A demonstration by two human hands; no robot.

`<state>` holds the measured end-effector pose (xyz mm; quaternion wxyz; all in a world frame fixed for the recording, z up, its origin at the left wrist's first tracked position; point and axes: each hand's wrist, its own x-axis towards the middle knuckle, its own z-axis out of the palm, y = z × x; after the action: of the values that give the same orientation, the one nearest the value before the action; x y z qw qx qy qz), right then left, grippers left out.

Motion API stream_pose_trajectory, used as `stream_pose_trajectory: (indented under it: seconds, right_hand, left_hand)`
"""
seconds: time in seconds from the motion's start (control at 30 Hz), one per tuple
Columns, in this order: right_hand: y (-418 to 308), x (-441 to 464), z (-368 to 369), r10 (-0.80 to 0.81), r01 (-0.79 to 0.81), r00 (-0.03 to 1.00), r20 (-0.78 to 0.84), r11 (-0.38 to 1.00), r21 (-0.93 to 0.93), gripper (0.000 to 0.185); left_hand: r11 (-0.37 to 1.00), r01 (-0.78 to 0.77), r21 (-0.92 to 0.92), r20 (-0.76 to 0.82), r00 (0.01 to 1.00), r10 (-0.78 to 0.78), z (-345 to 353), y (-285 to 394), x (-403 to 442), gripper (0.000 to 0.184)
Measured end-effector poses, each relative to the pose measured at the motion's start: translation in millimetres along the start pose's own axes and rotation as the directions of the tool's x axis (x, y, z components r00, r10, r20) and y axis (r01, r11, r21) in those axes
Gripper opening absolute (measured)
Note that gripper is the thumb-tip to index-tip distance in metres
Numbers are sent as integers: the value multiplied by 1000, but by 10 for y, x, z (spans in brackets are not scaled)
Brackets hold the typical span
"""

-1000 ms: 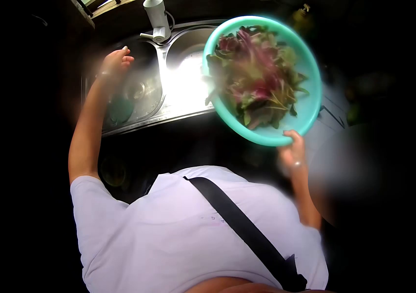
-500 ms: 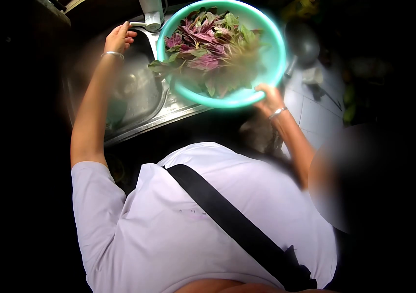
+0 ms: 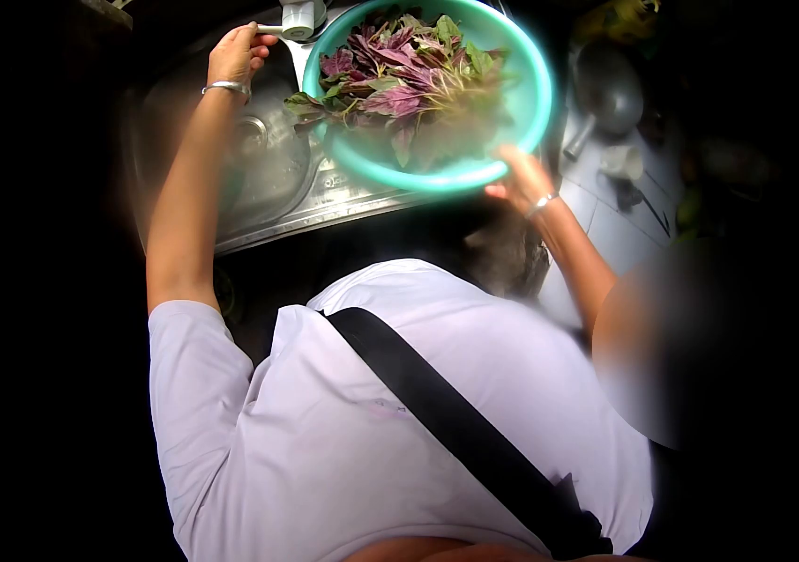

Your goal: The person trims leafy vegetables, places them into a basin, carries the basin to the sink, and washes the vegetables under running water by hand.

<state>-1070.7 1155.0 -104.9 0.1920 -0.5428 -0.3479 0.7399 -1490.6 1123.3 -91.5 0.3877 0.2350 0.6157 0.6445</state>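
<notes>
One basin (image 3: 542, 86) of leaves (image 3: 404, 75) is pinched by the right hand (image 3: 525, 180), the tap lever (image 3: 270, 29) by the left hand (image 3: 235, 58), above the steel sink (image 3: 329, 199); shirt marks (image 3: 390, 406) are unreadable.

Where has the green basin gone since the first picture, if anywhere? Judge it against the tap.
Yes, it has moved to the person's left: the basin is now close beside the tap, with the gap between them nearly gone.

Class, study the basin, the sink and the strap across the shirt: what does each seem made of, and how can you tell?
Basin: probably smooth plastic, evenly mint-green with a rounded rim.
Sink: likely stainless steel, grey with bright metallic reflections.
Strap: matte black, perhaps fabric webbing, lying flat; no weave shows.
</notes>
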Motion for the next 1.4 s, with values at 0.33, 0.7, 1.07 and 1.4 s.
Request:
stream_pose_trajectory:
  seconds: [0.33,0.7,1.07,1.4]
  right_hand:
    - [-326,-295,-169,161,-85,981,112,864,-497,54]
    - [-413,235,290,-765,567,503,401,-58,-821,21]
    - [-602,-50,232,-391,486,874,289,701,-522,18]
    - [-711,-115,59,-359,400,912,197,884,-242,18]
  left_hand:
    - [980,149,-130,-16,988,-152,-76,-57,102,22]
    - [964,264,37,-241,938,-248,151,-290,-188,22]
    - [944,-214,250,178,969,173,624,29,-1321,17]
    - [873,-356,335,303,917,258,1047,85,-1659,18]
